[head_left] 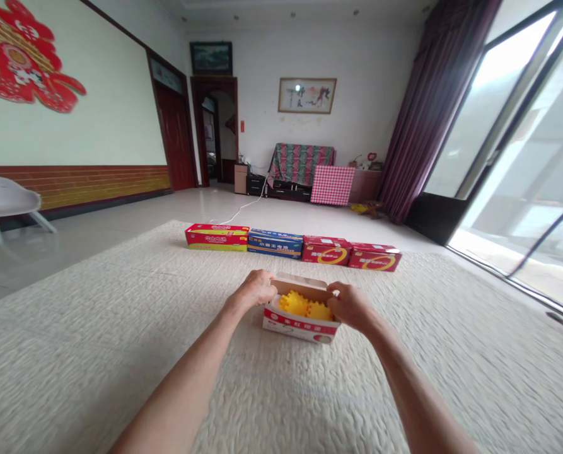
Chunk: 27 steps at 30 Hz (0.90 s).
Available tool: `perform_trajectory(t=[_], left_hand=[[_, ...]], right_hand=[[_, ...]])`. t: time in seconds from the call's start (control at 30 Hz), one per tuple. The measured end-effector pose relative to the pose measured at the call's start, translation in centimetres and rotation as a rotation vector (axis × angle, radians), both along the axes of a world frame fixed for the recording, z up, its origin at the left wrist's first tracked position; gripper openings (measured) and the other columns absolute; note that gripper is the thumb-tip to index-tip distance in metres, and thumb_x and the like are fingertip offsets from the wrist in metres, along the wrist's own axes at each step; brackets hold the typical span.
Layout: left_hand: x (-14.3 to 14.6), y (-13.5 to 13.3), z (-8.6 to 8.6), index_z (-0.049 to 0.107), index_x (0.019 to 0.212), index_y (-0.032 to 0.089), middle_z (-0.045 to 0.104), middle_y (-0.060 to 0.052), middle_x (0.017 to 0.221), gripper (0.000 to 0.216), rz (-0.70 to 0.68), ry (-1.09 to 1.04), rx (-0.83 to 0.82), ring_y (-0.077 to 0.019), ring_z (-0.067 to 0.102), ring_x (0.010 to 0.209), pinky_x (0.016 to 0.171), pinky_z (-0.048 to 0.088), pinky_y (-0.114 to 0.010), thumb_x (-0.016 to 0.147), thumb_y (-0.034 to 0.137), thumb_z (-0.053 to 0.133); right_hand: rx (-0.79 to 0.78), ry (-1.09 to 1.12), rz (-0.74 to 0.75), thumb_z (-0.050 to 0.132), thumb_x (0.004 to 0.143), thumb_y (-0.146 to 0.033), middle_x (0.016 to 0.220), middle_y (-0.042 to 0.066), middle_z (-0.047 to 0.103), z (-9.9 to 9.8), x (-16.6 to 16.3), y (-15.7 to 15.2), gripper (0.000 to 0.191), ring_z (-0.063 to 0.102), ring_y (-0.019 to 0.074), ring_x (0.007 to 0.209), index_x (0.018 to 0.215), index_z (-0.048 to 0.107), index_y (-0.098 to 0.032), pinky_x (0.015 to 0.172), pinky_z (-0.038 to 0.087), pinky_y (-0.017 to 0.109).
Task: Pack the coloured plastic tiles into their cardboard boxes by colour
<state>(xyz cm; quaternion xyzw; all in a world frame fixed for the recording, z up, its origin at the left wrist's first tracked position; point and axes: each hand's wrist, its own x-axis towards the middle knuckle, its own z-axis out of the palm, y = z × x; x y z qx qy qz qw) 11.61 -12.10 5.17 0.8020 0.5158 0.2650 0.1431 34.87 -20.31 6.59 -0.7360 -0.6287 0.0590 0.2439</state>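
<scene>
A small red and white cardboard box (300, 329) stands on the quilted cream cover with its top open. Inside lie yellow toothed plastic pieces (294, 304); how many there are I cannot tell. My left hand (255, 290) is closed at the box's upper left edge, fingers curled over the cardboard. At the opposite end, my right hand (352, 305) pinches the upper right edge. The back flap (302, 279) rises between the two hands. My fingertips are partly hidden by the box's sides.
Beyond the box, a row holds a red and yellow carton (217, 239), a blue carton (275, 244) and two red cartons (326, 251). A white chair (7, 198) is at the left; glass doors (522, 145) and a purple curtain (430, 107) are at the right.
</scene>
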Motion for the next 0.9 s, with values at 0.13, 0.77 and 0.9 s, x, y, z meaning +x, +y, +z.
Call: perform_trajectory(t=[0.13, 0.77, 0.9], left_hand=[[0.1, 0.7, 0.5, 0.061, 0.125, 0.019, 0.073, -0.006, 0.096, 0.057, 0.013, -0.031, 0.142, -0.0204, 0.066, 0.090, 0.086, 0.048, -0.028, 0.071, 0.008, 0.049], [0.9, 1.4, -4.7, 0.048, 0.132, 0.017, 0.062, -0.010, 0.106, 0.055, 0.021, -0.179, 0.564, -0.0192, 0.061, 0.100, 0.087, 0.051, -0.029, 0.080, 0.003, 0.042], [1.1, 1.4, -5.3, 0.049, 0.126, 0.016, 0.061, -0.010, 0.106, 0.046, 0.068, -0.193, 0.559, -0.0205, 0.061, 0.099, 0.083, 0.052, -0.030, 0.082, 0.007, 0.047]], right_hand=[[0.237, 0.038, -0.007, 0.047, 0.074, -0.018, 0.077, 0.005, 0.069, -0.7, -0.5, 0.8, 0.043, 0.061, 0.0177, 0.065, 0.114, 0.063, -0.021, 0.062, 0.043, 0.028], [0.622, 0.187, 0.116, 0.043, 0.083, -0.018, 0.093, 0.007, 0.063, -6.8, -0.8, 2.9, 0.034, 0.061, 0.0142, 0.067, 0.116, 0.055, -0.019, 0.062, 0.052, 0.028], [0.647, 0.193, 0.127, 0.044, 0.082, -0.015, 0.093, 0.006, 0.061, -7.1, -1.1, 2.7, 0.034, 0.059, 0.0128, 0.066, 0.113, 0.056, -0.020, 0.058, 0.052, 0.026]])
